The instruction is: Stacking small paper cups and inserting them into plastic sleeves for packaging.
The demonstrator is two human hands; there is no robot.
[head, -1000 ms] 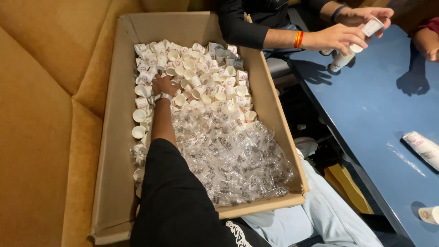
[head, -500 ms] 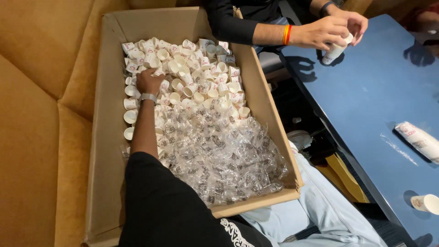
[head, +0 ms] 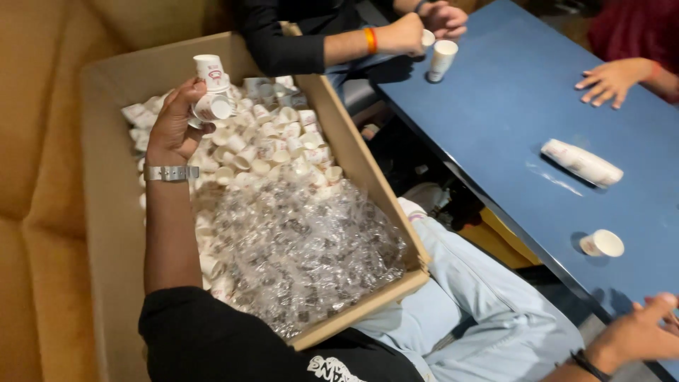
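Observation:
My left hand, with a silver watch at the wrist, is raised over the far left of a large cardboard box and grips a few small white paper cups. The box holds several loose paper cups at its far end and crumpled clear plastic wrap at the near end. At the bottom right, my right hand, wearing a dark wristband, rests by the near edge of the blue table and holds nothing.
Another person's hand with an orange wristband holds a cup beside an upright cup on the table. A third person's hand lies flat at the far right. A wrapped stack of cups and a single cup lie on the table.
My left hand has risen out of the loose cups with a few cups in its grip. The view has swung right, and my right hand has come into sight.

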